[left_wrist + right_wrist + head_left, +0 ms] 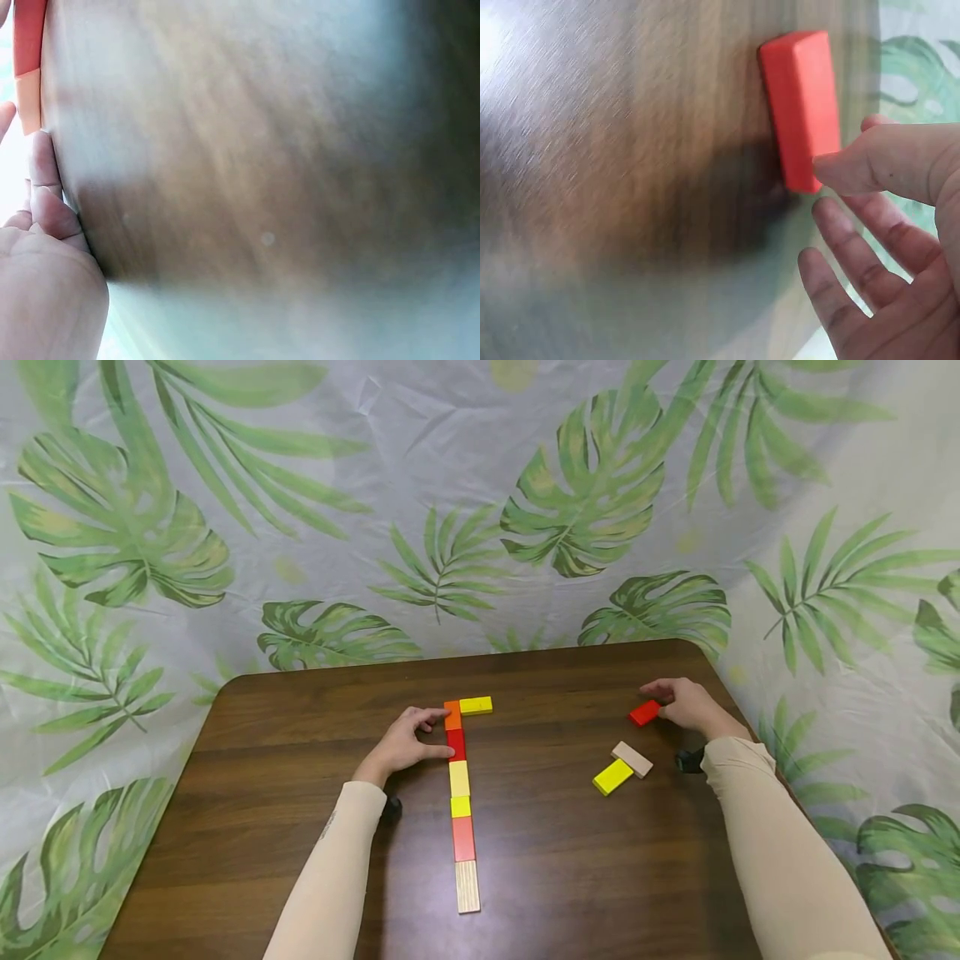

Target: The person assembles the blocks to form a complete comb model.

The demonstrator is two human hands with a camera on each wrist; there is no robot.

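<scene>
A column of blocks lies on the table, with an orange block (pixel 452 716) at its far end and a dark red block (pixel 457 745) just below. My left hand (pixel 405 739) stays at their left side, index fingertip at the orange block and thumb at the dark red one. In the left wrist view, part of this hand (pixel 52 202) shows at the left edge. My right hand (pixel 688 703) is at a loose red block (pixel 644 712) on the right. Its thumb (pixel 847 171) meets the block's near end in the right wrist view, while the other fingers are spread.
Nearer in the column lie a pale yellow block (pixel 459 779), a bright yellow block (pixel 461 807), a light red block (pixel 463 839) and a plain wooden block (pixel 467 887). Another yellow block (pixel 476 705) adjoins the orange one. A loose yellow block (pixel 612 777) and a wooden block (pixel 632 759) lie right.
</scene>
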